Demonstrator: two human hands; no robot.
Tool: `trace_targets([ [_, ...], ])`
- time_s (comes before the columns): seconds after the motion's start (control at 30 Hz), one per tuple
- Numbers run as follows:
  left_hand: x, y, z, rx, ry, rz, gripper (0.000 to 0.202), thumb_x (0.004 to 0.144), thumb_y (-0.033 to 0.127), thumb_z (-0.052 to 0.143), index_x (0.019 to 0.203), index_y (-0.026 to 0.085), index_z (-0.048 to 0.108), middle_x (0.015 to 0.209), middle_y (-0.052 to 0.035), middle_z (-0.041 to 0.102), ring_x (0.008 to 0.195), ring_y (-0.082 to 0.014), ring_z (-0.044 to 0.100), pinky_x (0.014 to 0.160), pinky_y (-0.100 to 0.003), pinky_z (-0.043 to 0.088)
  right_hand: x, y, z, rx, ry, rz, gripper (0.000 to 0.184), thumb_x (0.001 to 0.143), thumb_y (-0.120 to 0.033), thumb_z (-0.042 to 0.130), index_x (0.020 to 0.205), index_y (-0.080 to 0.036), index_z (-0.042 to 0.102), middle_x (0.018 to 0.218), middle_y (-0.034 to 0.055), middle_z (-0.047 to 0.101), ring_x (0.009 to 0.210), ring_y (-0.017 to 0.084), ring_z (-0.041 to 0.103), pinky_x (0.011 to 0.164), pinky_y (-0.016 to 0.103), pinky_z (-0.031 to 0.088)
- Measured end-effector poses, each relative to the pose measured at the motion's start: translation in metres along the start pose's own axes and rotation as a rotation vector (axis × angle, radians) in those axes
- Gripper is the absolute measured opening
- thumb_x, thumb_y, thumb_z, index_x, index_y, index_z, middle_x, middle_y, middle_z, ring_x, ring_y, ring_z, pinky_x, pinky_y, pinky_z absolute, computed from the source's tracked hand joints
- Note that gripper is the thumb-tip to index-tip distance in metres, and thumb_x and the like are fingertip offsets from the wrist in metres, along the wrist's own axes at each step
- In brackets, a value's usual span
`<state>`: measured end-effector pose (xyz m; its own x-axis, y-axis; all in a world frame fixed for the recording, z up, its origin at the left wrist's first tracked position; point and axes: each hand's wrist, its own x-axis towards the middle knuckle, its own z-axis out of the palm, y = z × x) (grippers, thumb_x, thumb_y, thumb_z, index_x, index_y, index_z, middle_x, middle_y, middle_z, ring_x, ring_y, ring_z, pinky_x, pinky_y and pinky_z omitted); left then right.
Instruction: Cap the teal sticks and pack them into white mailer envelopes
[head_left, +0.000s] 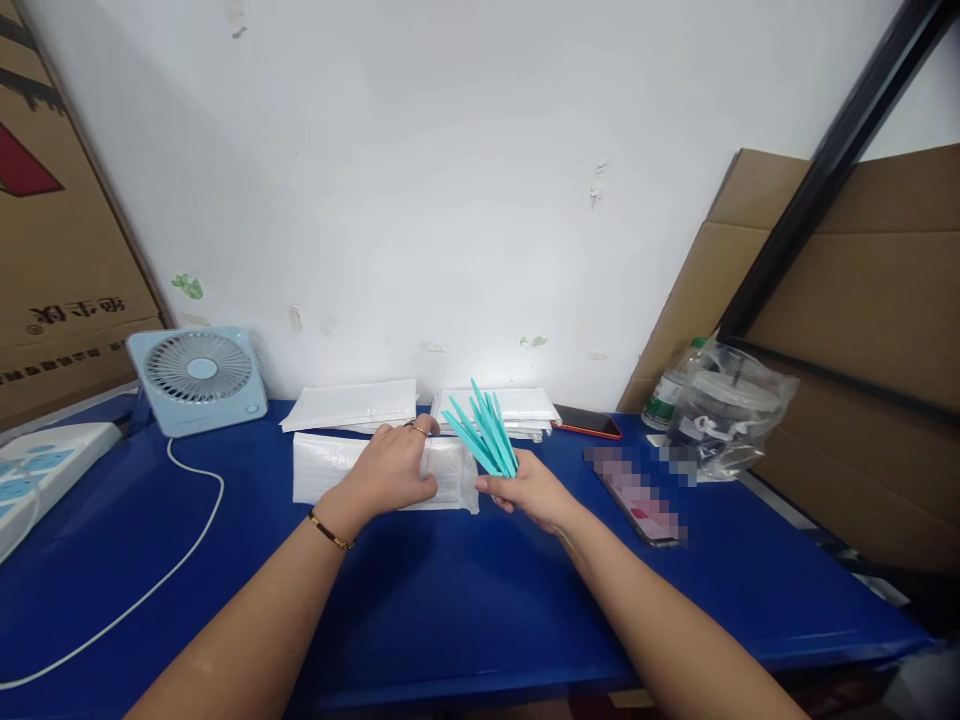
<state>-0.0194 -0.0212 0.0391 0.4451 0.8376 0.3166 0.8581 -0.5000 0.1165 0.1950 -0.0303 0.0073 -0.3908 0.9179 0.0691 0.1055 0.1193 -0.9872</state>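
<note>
My right hand (pixel 529 490) is closed around a bundle of thin turquoise plastic sticks (pixel 484 435). Their tapered ends fan up and to the left; their exact kind is unclear. Left of it, my left hand (pixel 394 465), with a ring and a bracelet, lies over a flat white plastic packet (pixel 322 470). Its thumb and index finger are apart, and the other fingertips are partly hidden. The packet's right end is clear, crinkled film, close to my right thumb. Behind it lie two stacks of flat white packets, one on the left (pixel 349 403) and one on the right (pixel 525 403).
On the blue tabletop (pixel 465 610) stand a light blue fan (pixel 201 375) with a white cable and a power strip (pixel 52 470) at left. At right are two phones (pixel 637 500), (pixel 589 422), a bottle (pixel 664 395) and a lidded cup in a plastic bag (pixel 724 415). Cardboard flanks both sides.
</note>
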Motion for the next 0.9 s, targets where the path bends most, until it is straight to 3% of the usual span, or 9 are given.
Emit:
trace_targets([
  [0.1,0.000,-0.001,-0.001,-0.044,-0.030,-0.006,0.047,0.067,0.032,0.054,0.111,0.018,0.044,0.081,-0.0026,0.062,0.080,-0.0243,0.061,0.080,-0.036,0.036,0.004,0.004,0.003,-0.073,0.082,0.000,0.029,0.066,-0.036,0.069,0.068,-0.017,0.048,0.047,-0.0053,0.048,0.039,0.007,0.041,0.039,0.021,0.030],
  [0.17,-0.001,0.000,0.000,-0.064,-0.025,0.013,0.056,0.065,0.039,0.058,0.116,0.019,0.042,0.090,-0.0039,0.062,0.086,-0.0250,0.060,0.084,-0.037,0.035,0.007,0.006,0.002,-0.048,0.113,0.032,0.028,0.066,-0.035,0.068,0.065,-0.017,0.047,0.046,-0.0052,0.047,0.038,0.007,0.040,0.038,0.021,0.029],
  [0.27,-0.003,0.002,0.003,0.004,0.014,0.072,0.096,0.050,0.053,0.070,0.132,0.022,0.031,0.116,-0.0101,0.054,0.111,-0.0303,0.049,0.096,-0.041,0.028,0.009,0.008,-0.003,0.138,0.132,0.113,0.027,0.063,-0.031,0.070,0.063,-0.016,0.047,0.047,-0.0049,0.046,0.040,0.007,0.040,0.038,0.020,0.028],
  [0.37,-0.003,0.003,0.009,0.115,0.002,0.127,0.121,0.041,0.050,0.076,0.142,0.025,0.014,0.126,-0.0114,0.048,0.121,-0.0314,0.040,0.104,-0.045,0.017,0.008,0.008,-0.010,0.311,0.133,0.194,0.028,0.060,-0.028,0.072,0.065,-0.016,0.048,0.050,-0.0046,0.046,0.042,0.006,0.039,0.039,0.019,0.027],
  [0.5,0.000,0.002,0.016,0.149,0.038,0.102,0.097,0.057,0.024,0.066,0.142,0.022,0.018,0.117,-0.0111,0.055,0.116,-0.0271,0.046,0.104,-0.042,0.019,0.006,0.005,-0.016,0.317,0.131,0.190,0.028,0.060,-0.028,0.073,0.066,-0.015,0.049,0.051,-0.0040,0.046,0.043,0.006,0.039,0.039,0.019,0.027],
  [0.63,0.003,-0.010,0.014,0.100,0.023,0.020,0.062,0.062,0.016,0.054,0.123,0.023,0.045,0.106,-0.0081,0.061,0.103,-0.0254,0.054,0.094,-0.040,0.032,0.003,-0.002,-0.028,0.013,0.205,0.014,0.025,0.067,-0.034,0.068,0.079,-0.014,0.058,0.053,-0.0029,0.048,0.045,0.008,0.042,0.041,0.021,0.031],
  [0.7,0.003,-0.016,0.011,0.072,-0.007,-0.014,0.051,0.061,0.016,0.053,0.112,0.024,0.051,0.103,-0.0058,0.062,0.098,-0.0249,0.057,0.089,-0.038,0.035,0.001,-0.005,-0.037,-0.207,0.210,-0.087,0.025,0.071,-0.035,0.064,0.083,-0.014,0.061,0.058,-0.0009,0.053,0.050,0.011,0.047,0.047,0.023,0.037],
  [0.8,0.003,-0.020,0.006,0.012,-0.013,-0.014,0.052,0.059,0.017,0.053,0.110,0.024,0.051,0.104,-0.0041,0.062,0.095,-0.0238,0.058,0.088,-0.037,0.037,-0.004,-0.009,-0.045,-0.518,0.166,-0.230,0.019,0.073,-0.030,0.062,0.085,-0.015,0.065,0.075,0.0031,0.064,0.069,0.017,0.057,0.063,0.027,0.043],
  [0.9,0.002,-0.018,0.001,-0.060,0.010,0.004,0.056,0.059,0.019,0.054,0.115,0.023,0.047,0.106,-0.0034,0.062,0.095,-0.0231,0.058,0.088,-0.035,0.038,-0.008,-0.012,-0.047,-0.670,0.085,-0.276,0.023,0.075,-0.024,0.057,0.095,-0.018,0.065,0.089,0.0040,0.067,0.081,0.020,0.059,0.070,0.028,0.043],
])
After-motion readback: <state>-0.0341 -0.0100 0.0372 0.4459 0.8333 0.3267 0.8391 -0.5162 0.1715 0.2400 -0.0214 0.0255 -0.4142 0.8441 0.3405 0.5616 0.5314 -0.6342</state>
